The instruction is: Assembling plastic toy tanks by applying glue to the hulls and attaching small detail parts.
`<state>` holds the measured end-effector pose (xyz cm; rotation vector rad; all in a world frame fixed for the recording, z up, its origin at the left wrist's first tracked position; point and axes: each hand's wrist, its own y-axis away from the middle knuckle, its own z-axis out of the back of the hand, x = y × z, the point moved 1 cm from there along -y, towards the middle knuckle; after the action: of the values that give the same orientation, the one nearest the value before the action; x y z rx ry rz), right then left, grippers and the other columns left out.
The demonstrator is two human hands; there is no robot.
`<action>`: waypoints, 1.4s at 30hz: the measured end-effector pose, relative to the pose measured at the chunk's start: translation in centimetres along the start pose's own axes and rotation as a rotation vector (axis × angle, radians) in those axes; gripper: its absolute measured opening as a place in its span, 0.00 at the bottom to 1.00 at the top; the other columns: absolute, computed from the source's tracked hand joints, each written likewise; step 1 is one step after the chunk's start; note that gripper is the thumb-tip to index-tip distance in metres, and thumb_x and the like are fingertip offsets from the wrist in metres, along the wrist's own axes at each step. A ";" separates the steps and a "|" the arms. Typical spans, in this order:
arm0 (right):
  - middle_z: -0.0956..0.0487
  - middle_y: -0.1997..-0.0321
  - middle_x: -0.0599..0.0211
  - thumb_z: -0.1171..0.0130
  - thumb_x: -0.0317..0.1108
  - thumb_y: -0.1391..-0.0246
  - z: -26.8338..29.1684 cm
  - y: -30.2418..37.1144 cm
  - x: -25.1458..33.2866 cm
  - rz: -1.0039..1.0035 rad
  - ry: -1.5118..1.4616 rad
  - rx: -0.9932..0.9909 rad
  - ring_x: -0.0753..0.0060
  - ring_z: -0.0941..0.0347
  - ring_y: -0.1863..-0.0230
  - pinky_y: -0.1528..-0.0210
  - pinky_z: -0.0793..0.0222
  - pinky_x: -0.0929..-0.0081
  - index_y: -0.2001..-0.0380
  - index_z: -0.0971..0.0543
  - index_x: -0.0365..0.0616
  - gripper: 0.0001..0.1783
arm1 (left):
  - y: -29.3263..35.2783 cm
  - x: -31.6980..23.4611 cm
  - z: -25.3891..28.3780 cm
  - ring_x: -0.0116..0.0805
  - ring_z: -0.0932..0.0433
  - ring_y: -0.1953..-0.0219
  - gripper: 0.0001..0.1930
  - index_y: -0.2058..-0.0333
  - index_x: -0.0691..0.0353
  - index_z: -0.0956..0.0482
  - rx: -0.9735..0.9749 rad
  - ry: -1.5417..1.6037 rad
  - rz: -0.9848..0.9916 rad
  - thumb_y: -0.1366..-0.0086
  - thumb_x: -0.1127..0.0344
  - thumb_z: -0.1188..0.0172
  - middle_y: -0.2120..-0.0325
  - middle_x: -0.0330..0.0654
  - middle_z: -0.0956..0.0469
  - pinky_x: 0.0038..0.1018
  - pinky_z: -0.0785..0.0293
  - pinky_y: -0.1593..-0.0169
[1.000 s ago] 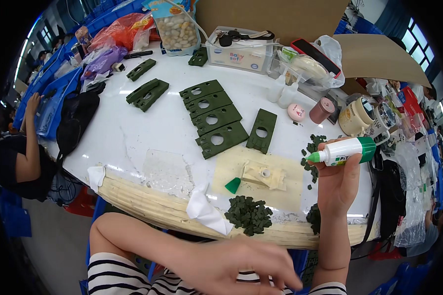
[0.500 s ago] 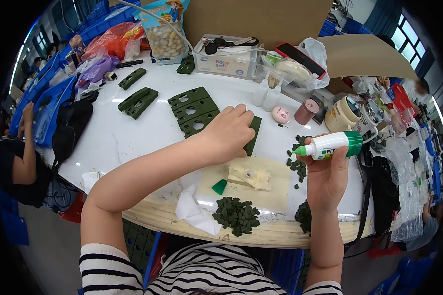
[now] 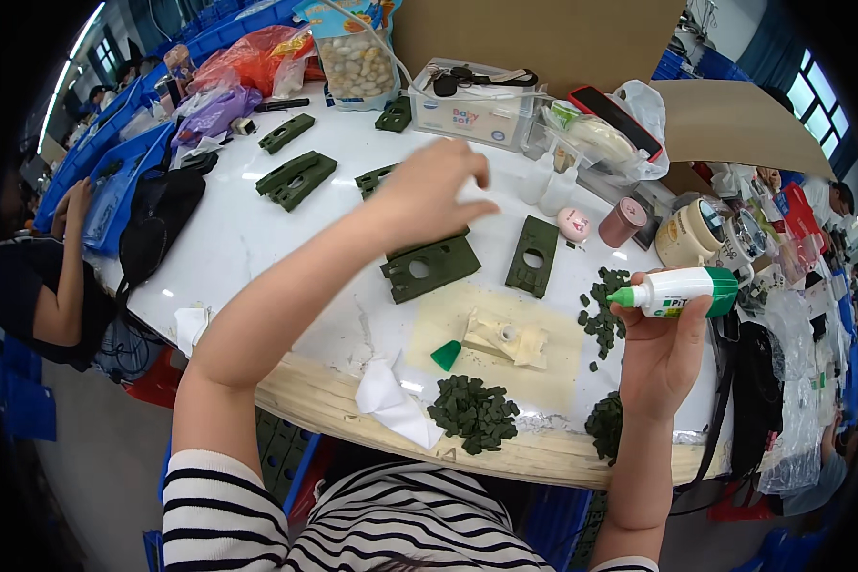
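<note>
My right hand [image 3: 665, 357] is wrapped round a white glue bottle [image 3: 677, 292] with a green tip and green base, tip pointing left. My left hand [image 3: 439, 191], slightly blurred, hangs above the table with thumb and fingers apart, holding nothing. Below it a dark green plate [image 3: 532, 255] with a round hole lies by itself. More such plates [image 3: 431, 269] lie in a row to its left, partly hidden by my hand and forearm. Nearer me a taped block [image 3: 505, 337] with a hole sits beside a green cap [image 3: 445, 356].
Piles of small dark green pieces lie near the front edge [image 3: 472, 413], at its right [image 3: 604, 426] and farther back [image 3: 604, 310]. A white cloth [image 3: 398, 400] hangs over the edge. Behind stand a clear box [image 3: 472, 105], small bottles [image 3: 558, 191], a pink cylinder [image 3: 623, 222] and a jar [image 3: 686, 234].
My left hand has let go of the single green plate and moved up and left, over the row. The right hand still holds the glue bottle. The whole view has shifted slightly.
</note>
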<state>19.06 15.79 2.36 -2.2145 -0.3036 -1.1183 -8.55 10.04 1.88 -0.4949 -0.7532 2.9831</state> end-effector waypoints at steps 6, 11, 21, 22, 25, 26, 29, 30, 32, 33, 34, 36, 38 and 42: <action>0.27 0.54 0.60 0.58 0.48 0.35 -0.2 0.2 -0.1 -0.003 0.012 0.037 0.65 0.26 0.52 0.59 0.24 0.68 0.48 0.35 0.41 0.23 | 5.7 15.5 6.9 0.49 0.31 0.47 0.42 0.46 0.61 0.34 0.157 -0.360 0.639 0.56 0.42 0.31 0.51 0.51 0.29 0.38 0.33 0.46; 0.27 0.55 0.60 0.59 0.47 0.34 -0.2 0.2 -0.2 -0.006 0.021 0.016 0.64 0.25 0.54 0.60 0.25 0.66 0.51 0.34 0.40 0.21 | 8.6 17.8 8.8 0.51 0.33 0.43 0.59 0.38 0.66 0.44 0.340 -0.208 0.808 0.63 0.36 0.29 0.47 0.59 0.32 0.36 0.35 0.42; 0.27 0.56 0.60 0.59 0.46 0.34 -0.1 0.3 -0.7 -0.025 0.023 0.031 0.64 0.25 0.54 0.59 0.25 0.66 0.51 0.34 0.40 0.20 | 11.2 15.5 9.7 0.48 0.29 0.47 0.48 0.44 0.66 0.35 0.447 -0.126 0.737 0.60 0.42 0.27 0.51 0.57 0.28 0.34 0.34 0.44; 0.27 0.56 0.60 0.59 0.46 0.34 -0.2 0.4 -0.7 -0.026 0.014 0.031 0.64 0.25 0.54 0.59 0.25 0.66 0.51 0.34 0.40 0.20 | 11.9 15.0 9.8 0.47 0.29 0.47 0.48 0.44 0.66 0.35 0.434 -0.123 0.733 0.60 0.43 0.27 0.51 0.57 0.28 0.34 0.34 0.44; 0.27 0.56 0.59 0.59 0.46 0.34 0.0 0.4 -0.8 -0.022 0.022 0.021 0.64 0.25 0.54 0.59 0.24 0.66 0.51 0.34 0.39 0.20 | 13.0 12.0 9.6 0.47 0.30 0.48 0.46 0.45 0.66 0.35 0.432 -0.085 0.739 0.58 0.45 0.27 0.51 0.55 0.29 0.34 0.34 0.46; 0.27 0.56 0.59 0.60 0.46 0.34 0.0 0.4 -0.8 -0.022 0.027 0.021 0.64 0.25 0.54 0.59 0.24 0.65 0.51 0.34 0.39 0.20 | 13.3 10.7 9.5 0.48 0.30 0.49 0.44 0.44 0.65 0.35 0.467 -0.103 0.747 0.53 0.44 0.30 0.51 0.56 0.30 0.35 0.34 0.46; 0.27 0.56 0.59 0.59 0.45 0.34 -0.2 0.4 -0.8 -0.021 0.039 0.039 0.63 0.25 0.54 0.60 0.24 0.66 0.51 0.35 0.40 0.20 | 15.1 9.1 9.4 0.49 0.29 0.52 0.35 0.45 0.65 0.34 0.345 -0.076 0.773 0.43 0.46 0.38 0.55 0.56 0.29 0.36 0.33 0.48; 0.27 0.56 0.58 0.58 0.45 0.35 -0.2 0.5 -0.8 -0.015 0.052 0.047 0.63 0.26 0.54 0.59 0.25 0.65 0.51 0.35 0.40 0.20 | 15.3 8.7 9.7 0.50 0.29 0.53 0.33 0.46 0.65 0.34 0.288 -0.071 0.795 0.41 0.47 0.40 0.56 0.55 0.29 0.37 0.33 0.48; 0.26 0.56 0.57 0.56 0.45 0.35 -0.3 0.7 -0.9 0.001 0.082 0.061 0.62 0.26 0.54 0.57 0.26 0.64 0.50 0.35 0.40 0.20 | 15.4 7.1 10.2 0.49 0.28 0.55 0.30 0.47 0.65 0.34 0.163 -0.121 0.745 0.40 0.50 0.41 0.58 0.54 0.29 0.37 0.32 0.50; 0.26 0.56 0.57 0.56 0.45 0.36 -0.2 0.8 -1.0 0.020 0.114 0.074 0.62 0.26 0.54 0.55 0.27 0.63 0.50 0.35 0.40 0.21 | 14.8 5.5 10.5 0.48 0.27 0.56 0.29 0.47 0.65 0.34 0.093 -0.179 0.673 0.40 0.51 0.40 0.59 0.53 0.29 0.36 0.30 0.52; 0.26 0.56 0.57 0.55 0.46 0.36 -0.1 0.9 -1.1 0.040 0.146 0.086 0.62 0.27 0.54 0.54 0.28 0.62 0.50 0.35 0.40 0.21 | 14.1 3.6 10.8 0.47 0.26 0.57 0.28 0.47 0.65 0.34 0.023 -0.236 0.599 0.40 0.53 0.39 0.60 0.52 0.29 0.36 0.29 0.54; 0.26 0.56 0.57 0.53 0.46 0.37 -0.4 0.9 -0.7 0.027 0.151 0.128 0.62 0.27 0.54 0.51 0.30 0.61 0.50 0.36 0.40 0.22 | 12.1 -0.5 10.7 0.45 0.25 0.62 0.31 0.48 0.65 0.34 -0.007 -0.095 0.436 0.47 0.59 0.33 0.61 0.49 0.30 0.32 0.26 0.60; 0.26 0.57 0.56 0.51 0.46 0.38 -1.6 0.9 -0.3 -0.044 0.091 0.186 0.63 0.28 0.54 0.48 0.32 0.60 0.49 0.36 0.39 0.23 | 10.6 -3.4 9.7 0.42 0.24 0.64 0.34 0.48 0.63 0.33 0.018 -0.100 0.193 0.53 0.62 0.29 0.63 0.47 0.29 0.30 0.25 0.63; 0.26 0.49 0.48 0.48 0.42 0.39 -3.9 -0.3 0.1 -0.254 0.052 0.481 0.65 0.27 0.52 0.48 0.32 0.63 0.51 0.32 0.35 0.22 | 8.2 -6.9 7.6 0.41 0.24 0.65 0.36 0.51 0.61 0.30 -0.055 -0.056 -0.114 0.61 0.60 0.26 0.66 0.44 0.26 0.31 0.26 0.64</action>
<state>16.49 13.61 4.29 -1.7514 -0.7634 -1.0931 -3.96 -1.41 6.46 -0.3591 -0.8399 2.8887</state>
